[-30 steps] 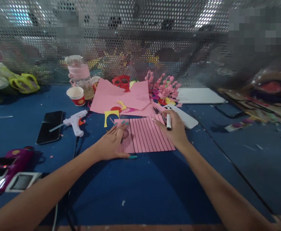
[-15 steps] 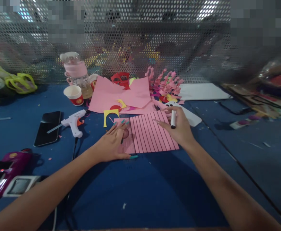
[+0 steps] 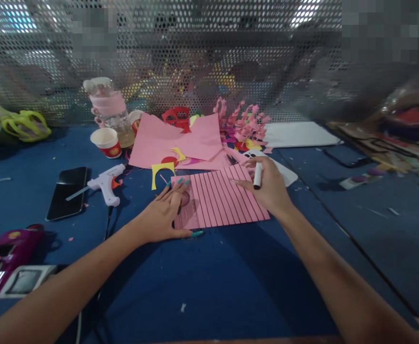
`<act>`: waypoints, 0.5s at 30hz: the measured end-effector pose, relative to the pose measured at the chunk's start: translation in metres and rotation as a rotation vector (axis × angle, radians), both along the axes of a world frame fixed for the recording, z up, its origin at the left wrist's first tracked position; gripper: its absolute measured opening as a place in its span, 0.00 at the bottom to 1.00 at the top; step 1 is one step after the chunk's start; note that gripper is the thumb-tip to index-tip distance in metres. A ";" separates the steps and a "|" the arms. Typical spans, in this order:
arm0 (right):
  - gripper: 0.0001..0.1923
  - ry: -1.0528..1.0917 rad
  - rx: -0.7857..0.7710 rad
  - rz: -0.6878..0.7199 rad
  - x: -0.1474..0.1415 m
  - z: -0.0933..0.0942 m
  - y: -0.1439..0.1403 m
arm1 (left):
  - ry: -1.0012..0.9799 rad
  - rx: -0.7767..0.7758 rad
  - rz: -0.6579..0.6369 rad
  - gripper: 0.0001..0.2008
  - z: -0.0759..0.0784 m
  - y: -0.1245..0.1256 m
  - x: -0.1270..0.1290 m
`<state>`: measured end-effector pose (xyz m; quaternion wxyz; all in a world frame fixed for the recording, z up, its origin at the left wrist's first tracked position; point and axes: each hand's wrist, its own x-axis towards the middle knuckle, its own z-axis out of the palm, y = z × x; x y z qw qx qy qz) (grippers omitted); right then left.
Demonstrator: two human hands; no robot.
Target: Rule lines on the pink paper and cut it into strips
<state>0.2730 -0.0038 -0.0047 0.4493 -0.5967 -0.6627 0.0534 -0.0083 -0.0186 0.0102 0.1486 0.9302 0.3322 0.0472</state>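
A sheet of pink paper [image 3: 227,198] ruled with several dark, slanting lines lies on the blue table. On its unlined left end rests a clear plastic ruler [image 3: 191,210] with a round cut-out. My left hand [image 3: 164,210] lies over the ruler's left side, fingers spread and pressing down. Held between the thumb and fingers of my right hand [image 3: 269,184] is a white marker [image 3: 258,176] with a black end pointing down. Fingers of this hand also touch the paper's upper right part.
Behind are larger pink sheets [image 3: 177,138], a yellow scrap [image 3: 153,177] and curled pink paper strips [image 3: 247,122]. On the left are a glue gun [image 3: 107,184], a phone [image 3: 68,193], a paper cup [image 3: 106,142], a bottle [image 3: 111,112] and a purple power strip [image 3: 12,258].
The lined pink paper has slid slightly to the right under the ruler. My left hand and the ruler stay about where they were. The whole view has shifted a little.
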 end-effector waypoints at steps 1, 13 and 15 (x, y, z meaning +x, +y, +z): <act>0.22 -0.006 0.003 0.001 0.000 -0.001 0.000 | -0.005 0.001 -0.004 0.49 0.000 0.000 0.000; 0.23 -0.015 -0.014 -0.008 0.003 -0.004 0.001 | -0.031 -0.010 -0.009 0.48 0.001 -0.001 0.000; 0.23 -0.020 -0.016 -0.011 0.003 -0.005 0.001 | -0.037 -0.013 -0.011 0.48 0.001 0.000 0.000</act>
